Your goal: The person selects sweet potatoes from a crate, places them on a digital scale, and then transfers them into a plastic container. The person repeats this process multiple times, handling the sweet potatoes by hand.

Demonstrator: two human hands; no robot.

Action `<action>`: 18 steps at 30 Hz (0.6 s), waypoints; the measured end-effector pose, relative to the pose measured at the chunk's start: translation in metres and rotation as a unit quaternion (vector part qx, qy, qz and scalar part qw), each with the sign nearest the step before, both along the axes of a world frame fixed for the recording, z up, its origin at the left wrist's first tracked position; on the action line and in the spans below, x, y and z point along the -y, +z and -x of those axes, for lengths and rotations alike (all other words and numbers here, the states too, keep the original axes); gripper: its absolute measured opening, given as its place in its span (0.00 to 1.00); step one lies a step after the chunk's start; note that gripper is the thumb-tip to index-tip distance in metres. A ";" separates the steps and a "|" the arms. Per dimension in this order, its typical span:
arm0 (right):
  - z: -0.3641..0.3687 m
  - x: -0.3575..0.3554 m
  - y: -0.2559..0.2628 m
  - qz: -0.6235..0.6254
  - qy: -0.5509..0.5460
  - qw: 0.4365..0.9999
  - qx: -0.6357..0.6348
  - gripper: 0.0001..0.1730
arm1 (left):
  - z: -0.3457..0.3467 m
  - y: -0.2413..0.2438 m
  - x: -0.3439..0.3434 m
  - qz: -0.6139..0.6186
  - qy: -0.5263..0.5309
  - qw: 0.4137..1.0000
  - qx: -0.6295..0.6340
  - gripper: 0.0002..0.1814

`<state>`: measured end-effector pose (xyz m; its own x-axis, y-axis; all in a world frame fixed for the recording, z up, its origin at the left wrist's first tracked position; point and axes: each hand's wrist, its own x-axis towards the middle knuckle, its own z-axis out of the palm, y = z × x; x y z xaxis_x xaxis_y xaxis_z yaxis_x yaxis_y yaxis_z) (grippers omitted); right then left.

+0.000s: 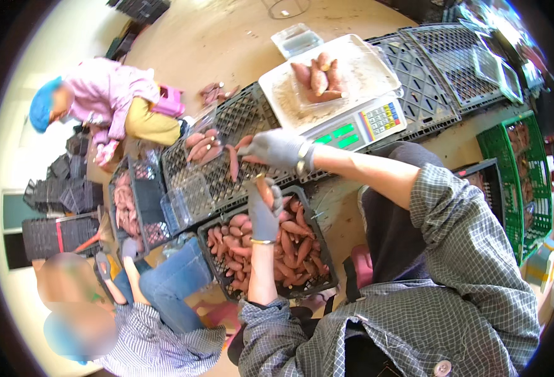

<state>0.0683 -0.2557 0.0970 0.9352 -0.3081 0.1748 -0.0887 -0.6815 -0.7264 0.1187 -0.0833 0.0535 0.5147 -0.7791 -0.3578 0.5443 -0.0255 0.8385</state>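
Observation:
My left hand [264,212], in a grey glove, is closed around a sweet potato [264,190] above a black plastic crate [325,245] filled with sweet potatoes. Farther out, my right hand [277,150], gloved too, has its fingers on another sweet potato [253,159] over an upturned black crate surface [230,118]. One slender sweet potato [232,162] lies just beside those fingers, and a small pile [203,146] is farther left. A digital scale [380,120] bears a white tray [277,96], on which a clear plastic container [305,101] holds several sweet potatoes.
Clear empty containers [187,195] lie at the crate surface's left end. Beyond them stands another crate of sweet potatoes [126,202]. A co-worker in striped clothing [164,344] sits close on the left; another in pink [112,94] bends farther off. Green crates [517,188] stand at right.

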 end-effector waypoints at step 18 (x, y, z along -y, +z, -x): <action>0.012 0.033 -0.004 -0.102 0.025 0.990 0.097 0.19 | -0.086 -0.043 0.010 -0.039 -0.096 0.944 0.313 0.20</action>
